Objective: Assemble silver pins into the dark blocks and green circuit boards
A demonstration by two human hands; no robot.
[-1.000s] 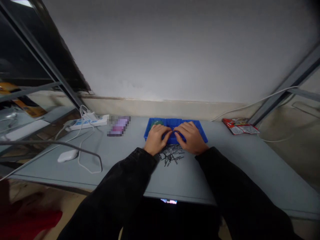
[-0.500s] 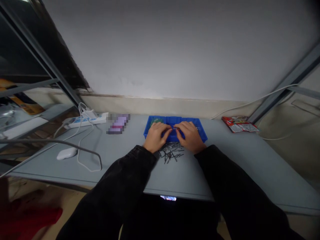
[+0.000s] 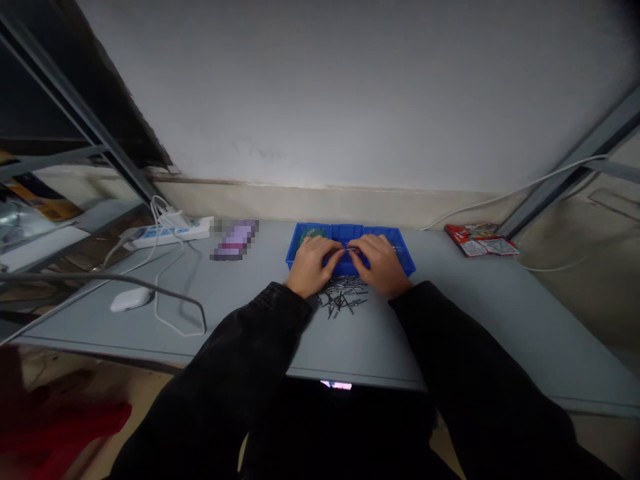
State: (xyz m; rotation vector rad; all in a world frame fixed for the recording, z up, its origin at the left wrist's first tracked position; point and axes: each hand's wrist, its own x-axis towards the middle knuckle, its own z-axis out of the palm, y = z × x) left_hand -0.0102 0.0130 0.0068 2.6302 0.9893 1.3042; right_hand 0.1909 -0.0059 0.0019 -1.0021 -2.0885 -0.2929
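Note:
My left hand [image 3: 314, 267] and my right hand [image 3: 382, 267] meet over the middle of a blue divided tray [image 3: 346, 230]. Thumb and fingers of each are pinched on one thin metal blind rivet [image 3: 351, 249], held level between them. Green material [image 3: 311, 233] lies in the tray's left compartment. Small pale pieces show in the right compartment, partly hidden by my right hand. A loose pile of blind rivets [image 3: 343, 292] with thin dark stems lies on the grey table, just in front of the tray and between my wrists.
To the left are a white power strip [image 3: 175, 231] with cables, a white case [image 3: 131, 299] and a pixelated purple item [image 3: 237, 239]. A red snack packet [image 3: 481, 241] lies at the back right. Metal frame posts rise at both sides, with a wall behind.
The view has tilted slightly, so everything sits a little higher. Both hands keep their pinch over the tray, and the rivet between the fingertips shows more clearly now.

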